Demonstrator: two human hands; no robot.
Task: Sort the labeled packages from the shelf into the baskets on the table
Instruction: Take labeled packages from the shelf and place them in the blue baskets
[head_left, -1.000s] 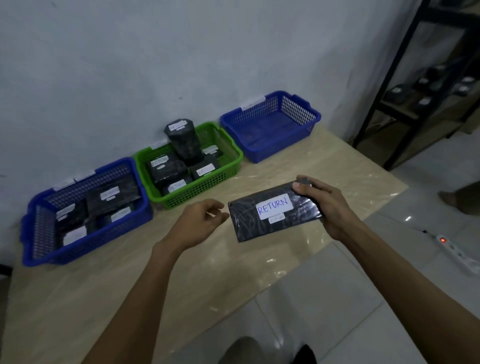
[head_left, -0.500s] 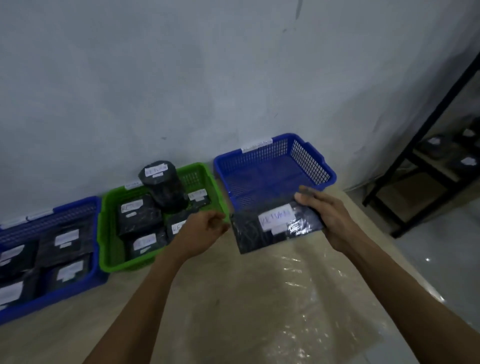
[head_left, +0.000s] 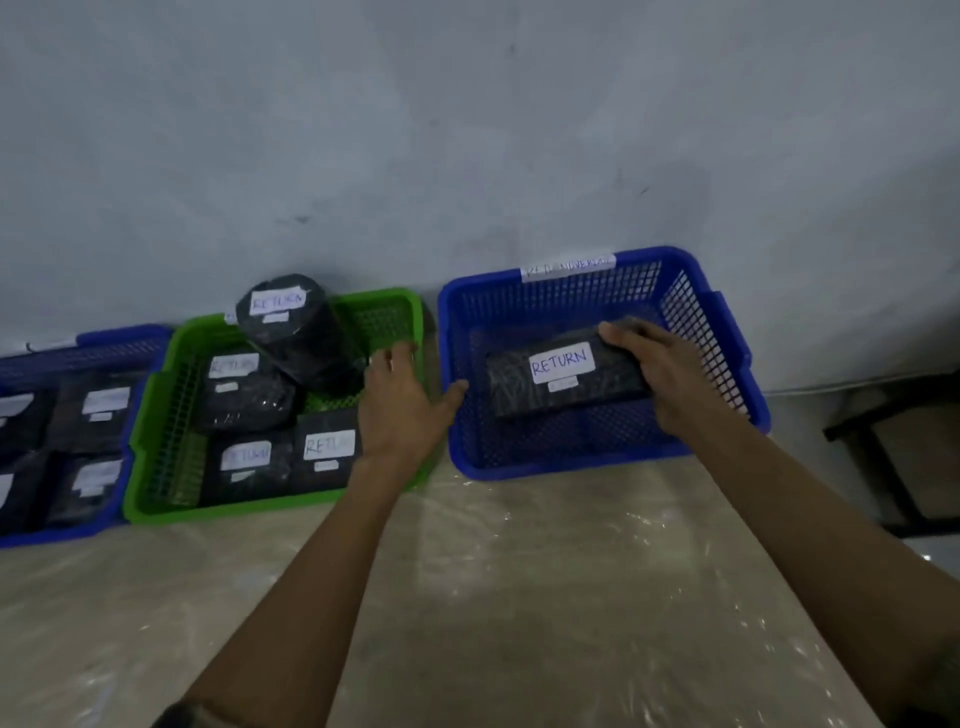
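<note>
Your left hand (head_left: 402, 405) hangs over the right-hand edge of the green basket (head_left: 234, 512), palm down, fingers spread and relaxed, holding nothing. Its thumb reaches out to the right, towards the neighbouring blue wall. Your right hand (head_left: 670, 374) is further right of the green basket, down inside the right blue basket (head_left: 571, 457). Its fingers curl over the far edge of the RETURN package (head_left: 514, 395) and grip it by its right end. The package lies flat and low in that basket, label up. You cannot tell whether it is touching the basket floor.

Three baskets stand in a row on the worktop (head_left: 519, 597) against the wall. The left blue basket (head_left: 104, 343), just left of the green basket, is cut off by the picture edge and shows four black packages with white labels. The green basket shows four: a wrapped cylinder (head_left: 291, 332) leaning at the back and three flat ones, all marked RETURN. The right blue basket, just right of the green one, holds only the package in your hands. A white tag on its back rim is too blurred to read.
</note>
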